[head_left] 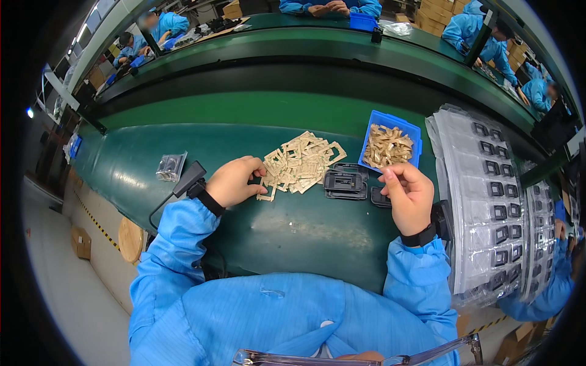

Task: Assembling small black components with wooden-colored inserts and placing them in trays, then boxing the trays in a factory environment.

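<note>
At the left edge of a loose pile of flat beige rectangular frames (299, 163), my left hand (235, 182) has its thumb and fingers closed on one beige frame (267, 193). My right hand (410, 196) is raised over the table just in front of a blue bin (417, 137). Its thumb and forefinger are pinched together; whatever is between them is too small to make out. The bin holds many crumpled tan strips (386, 146). Between my hands lie stacked black plastic frames (345, 183). Another black piece (379, 197) is partly hidden by my right hand.
Clear plastic trays (473, 201) holding black frames are stacked along the right side. A small clear bag (171, 167) with dark parts lies left of my left hand. Beyond the green table (287, 238), people in blue work clothes sit at another bench (274, 38).
</note>
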`<state>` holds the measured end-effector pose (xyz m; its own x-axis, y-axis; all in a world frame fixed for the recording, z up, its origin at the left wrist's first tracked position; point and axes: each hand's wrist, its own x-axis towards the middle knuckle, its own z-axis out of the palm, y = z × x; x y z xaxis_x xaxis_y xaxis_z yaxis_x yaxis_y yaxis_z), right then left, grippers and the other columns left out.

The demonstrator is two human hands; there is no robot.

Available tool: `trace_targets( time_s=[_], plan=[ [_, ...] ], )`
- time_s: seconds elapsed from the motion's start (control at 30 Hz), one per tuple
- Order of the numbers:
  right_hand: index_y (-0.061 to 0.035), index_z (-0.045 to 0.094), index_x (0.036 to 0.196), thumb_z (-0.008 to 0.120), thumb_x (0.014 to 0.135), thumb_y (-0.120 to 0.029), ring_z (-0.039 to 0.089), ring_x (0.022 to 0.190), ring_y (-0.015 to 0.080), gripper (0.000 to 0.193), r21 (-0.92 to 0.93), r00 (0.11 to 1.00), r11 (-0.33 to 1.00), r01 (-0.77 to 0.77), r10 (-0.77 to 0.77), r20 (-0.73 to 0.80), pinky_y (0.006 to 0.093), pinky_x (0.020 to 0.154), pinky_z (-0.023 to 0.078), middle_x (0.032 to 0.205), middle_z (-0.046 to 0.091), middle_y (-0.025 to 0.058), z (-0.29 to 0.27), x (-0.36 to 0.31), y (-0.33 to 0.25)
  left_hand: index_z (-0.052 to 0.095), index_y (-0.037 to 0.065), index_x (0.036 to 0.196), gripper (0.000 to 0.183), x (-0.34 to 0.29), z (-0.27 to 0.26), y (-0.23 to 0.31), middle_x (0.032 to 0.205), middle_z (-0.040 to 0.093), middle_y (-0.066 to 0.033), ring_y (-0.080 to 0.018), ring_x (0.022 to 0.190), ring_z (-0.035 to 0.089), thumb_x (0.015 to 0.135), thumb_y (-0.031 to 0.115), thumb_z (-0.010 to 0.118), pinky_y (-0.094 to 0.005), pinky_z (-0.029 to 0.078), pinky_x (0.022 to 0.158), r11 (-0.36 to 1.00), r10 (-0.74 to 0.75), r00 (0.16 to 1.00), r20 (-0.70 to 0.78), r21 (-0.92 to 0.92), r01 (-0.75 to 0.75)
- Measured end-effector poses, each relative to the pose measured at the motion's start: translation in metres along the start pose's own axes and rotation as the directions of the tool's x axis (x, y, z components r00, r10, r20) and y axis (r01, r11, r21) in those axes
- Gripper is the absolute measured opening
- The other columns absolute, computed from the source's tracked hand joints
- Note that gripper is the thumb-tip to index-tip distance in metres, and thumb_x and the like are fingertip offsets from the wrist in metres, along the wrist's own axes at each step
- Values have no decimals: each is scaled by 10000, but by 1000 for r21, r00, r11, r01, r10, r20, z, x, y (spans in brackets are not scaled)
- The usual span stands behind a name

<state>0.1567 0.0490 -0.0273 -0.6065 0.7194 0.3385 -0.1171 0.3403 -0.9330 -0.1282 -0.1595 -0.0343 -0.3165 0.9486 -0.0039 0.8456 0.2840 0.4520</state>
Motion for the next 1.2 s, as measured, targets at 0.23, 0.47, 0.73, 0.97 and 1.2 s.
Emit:
trace_targets(
  time_s=[0.23,0.47,0.73,0.97,1.2],
  plan=[
    [21,665,915,652,927,-61,575,646,44,83,-59,1000,998,18,-17,10,191,573,465,794,644,17,4,-1,6,630,49,975,279,-1,6,-7,978,595,-94,-246,851,606,772,146,795,-342,501,786,1000,18,1000,14,-16,-18],
    [17,664,896,657,921,-58,570,630,46,79,-92,999,995,45,-44,19,196,560,448,771,640,16,4,1,8,627,35,1080,308,33,13,-8,1075,616,-108,-293,1002,608,847,211,724,-384,493,866,999,45,968,-248,32,-38],
    [24,661,879,668,913,-47,531,613,28,79,-83,998,994,66,-66,8,187,538,417,726,608,0,4,0,13,622,20,874,154,48,6,-13,907,648,-133,-271,855,639,840,141,709,-361,506,745,973,-143,990,-10,-183,139],
    [17,661,867,669,914,-58,523,589,30,88,-106,997,992,75,-73,28,190,526,407,688,598,-3,6,0,11,626,62,978,213,48,4,-12,984,612,-105,-267,919,614,806,106,745,-365,507,804,1000,15,986,-164,-23,-19],
    [12,660,856,680,904,-69,531,583,39,96,-132,996,987,93,-92,16,195,522,409,680,597,7,6,0,10,583,37,875,191,65,-13,-28,857,605,-60,-188,858,604,790,41,755,-315,497,793,972,42,998,-39,-230,-50]
  ],
)
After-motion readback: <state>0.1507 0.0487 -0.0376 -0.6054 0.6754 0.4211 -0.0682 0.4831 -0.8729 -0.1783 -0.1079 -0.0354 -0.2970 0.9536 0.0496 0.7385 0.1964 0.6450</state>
